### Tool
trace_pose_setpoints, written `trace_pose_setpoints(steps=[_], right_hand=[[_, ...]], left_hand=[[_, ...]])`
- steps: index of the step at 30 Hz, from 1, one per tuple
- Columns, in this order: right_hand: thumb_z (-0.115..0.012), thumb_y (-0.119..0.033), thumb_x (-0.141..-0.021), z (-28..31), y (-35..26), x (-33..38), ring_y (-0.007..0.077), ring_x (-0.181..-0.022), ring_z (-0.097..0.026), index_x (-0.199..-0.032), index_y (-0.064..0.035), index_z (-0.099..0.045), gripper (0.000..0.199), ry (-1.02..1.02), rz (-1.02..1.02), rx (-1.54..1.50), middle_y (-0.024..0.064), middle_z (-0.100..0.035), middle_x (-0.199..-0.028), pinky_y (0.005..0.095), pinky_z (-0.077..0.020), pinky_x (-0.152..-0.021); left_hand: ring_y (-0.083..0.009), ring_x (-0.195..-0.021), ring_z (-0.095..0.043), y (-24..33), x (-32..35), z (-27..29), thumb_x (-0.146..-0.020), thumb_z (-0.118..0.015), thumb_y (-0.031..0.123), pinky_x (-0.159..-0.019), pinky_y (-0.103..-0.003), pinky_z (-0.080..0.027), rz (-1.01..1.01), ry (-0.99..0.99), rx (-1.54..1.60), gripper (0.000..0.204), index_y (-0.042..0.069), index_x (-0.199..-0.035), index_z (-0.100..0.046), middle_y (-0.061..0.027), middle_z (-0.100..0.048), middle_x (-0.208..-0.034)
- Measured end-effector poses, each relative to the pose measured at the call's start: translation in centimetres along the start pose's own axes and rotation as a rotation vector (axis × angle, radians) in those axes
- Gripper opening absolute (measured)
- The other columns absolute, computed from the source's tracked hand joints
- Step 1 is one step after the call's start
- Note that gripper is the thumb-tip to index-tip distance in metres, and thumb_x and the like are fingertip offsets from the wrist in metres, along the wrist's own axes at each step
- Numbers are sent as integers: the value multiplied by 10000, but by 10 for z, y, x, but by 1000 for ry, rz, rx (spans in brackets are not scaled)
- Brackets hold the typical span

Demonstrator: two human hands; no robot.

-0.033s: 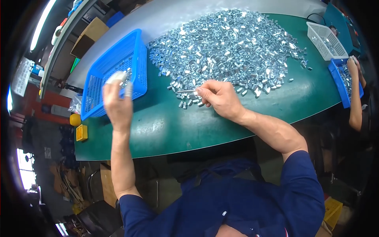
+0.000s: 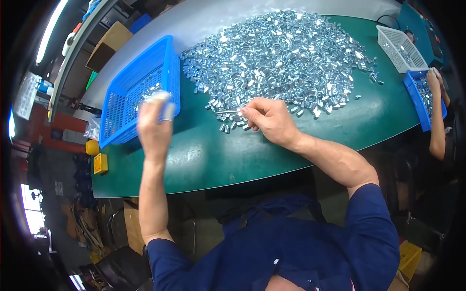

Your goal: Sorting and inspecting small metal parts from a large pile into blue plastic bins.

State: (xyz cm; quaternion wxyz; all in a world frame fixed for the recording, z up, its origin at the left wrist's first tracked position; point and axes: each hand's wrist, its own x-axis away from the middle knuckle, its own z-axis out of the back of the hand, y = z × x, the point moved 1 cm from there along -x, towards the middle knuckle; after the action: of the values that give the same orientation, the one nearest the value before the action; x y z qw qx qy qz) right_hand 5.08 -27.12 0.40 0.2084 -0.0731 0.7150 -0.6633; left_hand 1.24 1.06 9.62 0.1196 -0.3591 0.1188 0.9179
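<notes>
My right hand [image 2: 272, 121] pinches a thin metal rod [image 2: 229, 112], which points left at the pile's near edge. The large heap of small shiny metal pieces [image 2: 281, 63] spreads over the green table [image 2: 218, 165] beyond it. My left hand [image 2: 156, 128], with white coverings on some fingertips, is at the near right rim of the blue mesh basket [image 2: 173, 63]. Motion blurs its fingers, so whether they hold anything cannot be made out. Some metal pieces [image 2: 154, 89] lie inside the basket, partly hidden behind that hand.
At the right, a co-worker's hands [image 2: 433, 80] are over a blue bin [image 2: 416, 99] of metal pieces. Behind it stands a white basket [image 2: 400, 51]. Small yellow containers [image 2: 100, 163] sit at the table's left edge. A cardboard box [image 2: 110, 43] is at the back left.
My left hand has shifted right, from over the basket toward its near right rim. My right hand and the rod stay in place.
</notes>
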Motion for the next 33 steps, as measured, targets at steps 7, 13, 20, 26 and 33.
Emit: trace_pose_setpoints(steps=[7,13,20,26,33], right_hand=[[-692,-242,-1034,-5,0,2,62,-660,-607,-929,12,-715,276,-73,-46,23,16,-680,-738,240,-496,-593],[-701,-190,-1018,-3,-5,6,65,-664,-605,-961,16,-728,215,-100,-78,37,21,-679,-740,251,-493,-588],[-709,-150,-1006,-5,-6,6,62,-681,-598,-997,10,-729,162,-105,-70,141,23,-676,-759,246,-485,-604],[-714,-123,-999,-9,-2,1,63,-673,-601,-1010,14,-728,138,-55,-81,183,24,-683,-777,244,-493,-608],[-708,-116,-1001,-4,10,-4,70,-696,-637,-1016,30,-723,148,-2,-83,200,46,-709,-812,250,-513,-608]], left_hand=[[-341,-1075,-652,-8,42,-87,-852,-788,75,-923,-422,-520,130,-293,156,233,54,-1073,-717,-117,-711,-1088],[-276,-992,-696,-11,45,-98,-871,-784,36,-892,-356,-529,279,-271,268,189,16,-1033,-689,-127,-710,-1049],[-172,-943,-702,5,52,-93,-1023,-630,39,-888,-308,-553,764,-313,1152,275,-8,-1290,-673,-101,-733,-1134],[-246,-1015,-740,17,59,-92,-1028,-630,77,-885,-353,-592,838,-407,1524,225,5,-1238,-596,-154,-740,-1113],[-271,-1023,-748,15,66,-94,-1012,-655,58,-886,-349,-592,907,-492,1572,247,14,-1236,-562,-155,-735,-1123]])
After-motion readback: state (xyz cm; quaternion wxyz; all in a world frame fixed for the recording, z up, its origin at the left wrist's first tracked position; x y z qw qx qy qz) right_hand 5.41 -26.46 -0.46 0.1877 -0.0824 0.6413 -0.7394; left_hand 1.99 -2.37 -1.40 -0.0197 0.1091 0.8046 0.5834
